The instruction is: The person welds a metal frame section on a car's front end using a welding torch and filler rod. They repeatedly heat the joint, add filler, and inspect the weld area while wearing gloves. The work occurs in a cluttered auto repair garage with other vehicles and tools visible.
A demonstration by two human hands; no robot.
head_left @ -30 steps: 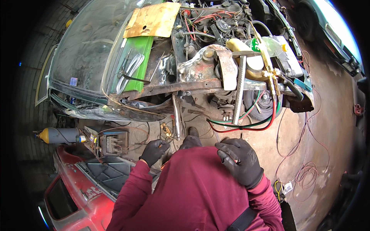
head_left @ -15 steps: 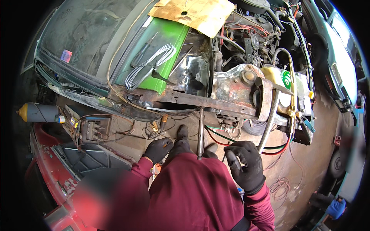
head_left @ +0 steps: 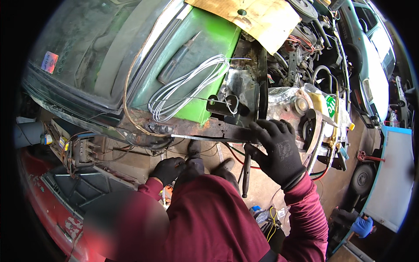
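Note:
My right hand, in a black glove, reaches over the rusty metal rail along the car's open side. Its fingers are stretched out over the rail, with the thumb apart below them. Beside that thumb a metal rod-like tool hangs down from the rail, its upper end partly covered. My left hand, also gloved, is low near my leg with its fingers curled; a small orange-brown bit showed at them earlier, but what they hold is unclear. A coil of pale wire lies on the green panel.
A dark pointed tool and a dark bracket with holes lie by the wire. Cardboard covers part of the engine bay. A large clamp grips the right side. A red car body stands left; a person is far right.
My right hand has moved up and forward from beside my body to the rail, its fingers straightening. The view has shifted; my left hand stays low, still curled.

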